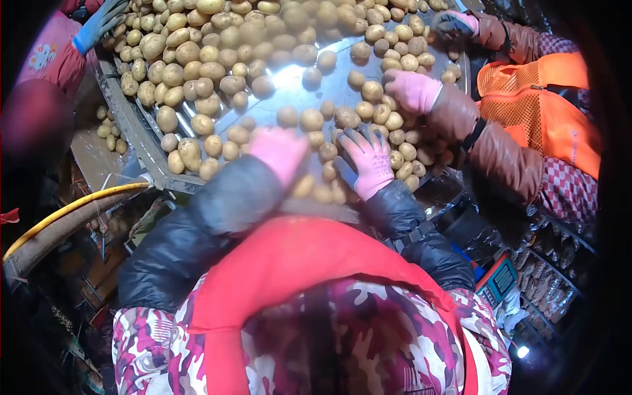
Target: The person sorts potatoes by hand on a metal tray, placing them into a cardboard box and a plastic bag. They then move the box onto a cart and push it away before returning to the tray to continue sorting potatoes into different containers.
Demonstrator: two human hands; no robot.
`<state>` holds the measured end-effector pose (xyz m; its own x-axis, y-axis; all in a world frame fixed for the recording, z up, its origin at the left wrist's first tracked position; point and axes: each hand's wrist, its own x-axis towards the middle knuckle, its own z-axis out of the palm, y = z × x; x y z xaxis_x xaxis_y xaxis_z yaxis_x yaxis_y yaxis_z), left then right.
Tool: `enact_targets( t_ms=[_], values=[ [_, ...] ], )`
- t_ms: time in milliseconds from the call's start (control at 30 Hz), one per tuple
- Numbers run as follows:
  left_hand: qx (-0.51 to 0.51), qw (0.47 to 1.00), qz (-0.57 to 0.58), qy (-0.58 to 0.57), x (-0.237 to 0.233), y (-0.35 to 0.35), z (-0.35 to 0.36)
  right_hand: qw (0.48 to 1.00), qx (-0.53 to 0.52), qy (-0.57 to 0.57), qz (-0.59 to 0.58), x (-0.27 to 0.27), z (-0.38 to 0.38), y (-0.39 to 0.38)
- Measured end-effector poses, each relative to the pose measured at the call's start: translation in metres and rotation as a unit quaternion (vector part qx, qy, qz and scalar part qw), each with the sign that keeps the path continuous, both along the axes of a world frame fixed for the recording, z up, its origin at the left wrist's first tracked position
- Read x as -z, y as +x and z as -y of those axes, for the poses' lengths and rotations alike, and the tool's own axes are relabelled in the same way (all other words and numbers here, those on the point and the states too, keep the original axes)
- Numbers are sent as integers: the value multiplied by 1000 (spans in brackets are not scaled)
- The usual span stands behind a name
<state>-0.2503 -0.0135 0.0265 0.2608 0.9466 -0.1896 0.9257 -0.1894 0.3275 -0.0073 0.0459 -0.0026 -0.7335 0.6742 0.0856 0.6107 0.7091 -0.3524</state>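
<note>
Head view shows right hand point(368, 161) splayed flat on potatoes point(311, 120), gripping none; left hand point(280, 151) is blurred, grip unreadable; light raking likely avoids bruising.

Fisheye vignette, central glare, blurred left hand point(280, 153)

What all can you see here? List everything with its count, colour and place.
small round tan potatoes: too many to count, tan, spread over the table
shiny metal sorting table: one, silver, centre
yellow rubber hose: one, yellow, lower left beside the table
co-worker's pink-gloved hand: one, pink, right, on the potatoes
co-worker's orange mesh vest: one, orange, far right
second person's blue-gloved hand: one, blue, top left
teal device with a display: one, teal, lower right
left hand: one, pink glove, blurred, over the potatoes at the near edge
right hand: one, pink glove, fingers spread on the potatoes
</note>
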Motion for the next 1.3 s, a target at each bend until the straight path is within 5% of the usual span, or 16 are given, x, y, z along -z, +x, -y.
enact_targets(
  t_ms=[200,367,400,467,500,533,633,800,867,933,967,1033,1067,1133,1200,1300],
  values=[
    [-57,986,-57,-145,11,48,-37,994,0,76,-80,-6,-56,-13],
    [-119,966,217,-72,16,9,-11,989,116,85,-47,23,-136,-36],
    [-156,937,310,-50,13,0,-1,981,155,116,27,27,-132,-45],
    [-364,637,616,-286,-27,-21,1,990,116,25,79,16,-114,-60],
    [-407,561,663,-284,-43,-33,9,990,89,-19,106,10,-103,-66],
    [-379,581,684,-225,-55,-40,22,990,36,4,135,14,-94,-71],
    [-366,470,775,-211,-51,-58,49,993,58,31,97,24,-73,-81],
    [-370,550,734,-146,-50,-81,108,996,49,75,-17,48,-83,-74],
    [-414,658,618,-113,-49,-84,145,994,59,46,76,36,-80,-78],
    [-519,551,630,-172,-31,-89,182,982,83,-10,170,30,-81,-86],
    [-569,379,692,-232,-20,-95,199,988,61,40,133,42,-79,-77],
    [-656,351,623,-242,-14,-101,229,988,68,66,118,61,-86,-69],
    [-589,538,583,-154,12,-108,261,990,52,68,108,64,-89,-65],
    [-595,577,554,-71,9,-153,281,991,70,51,99,70,-92,-64],
    [-658,401,635,46,-10,-229,284,993,75,42,83,71,-90,-64],
    [-628,289,667,276,-65,-351,296,994,74,37,73,83,-97,-58]
  ],
)
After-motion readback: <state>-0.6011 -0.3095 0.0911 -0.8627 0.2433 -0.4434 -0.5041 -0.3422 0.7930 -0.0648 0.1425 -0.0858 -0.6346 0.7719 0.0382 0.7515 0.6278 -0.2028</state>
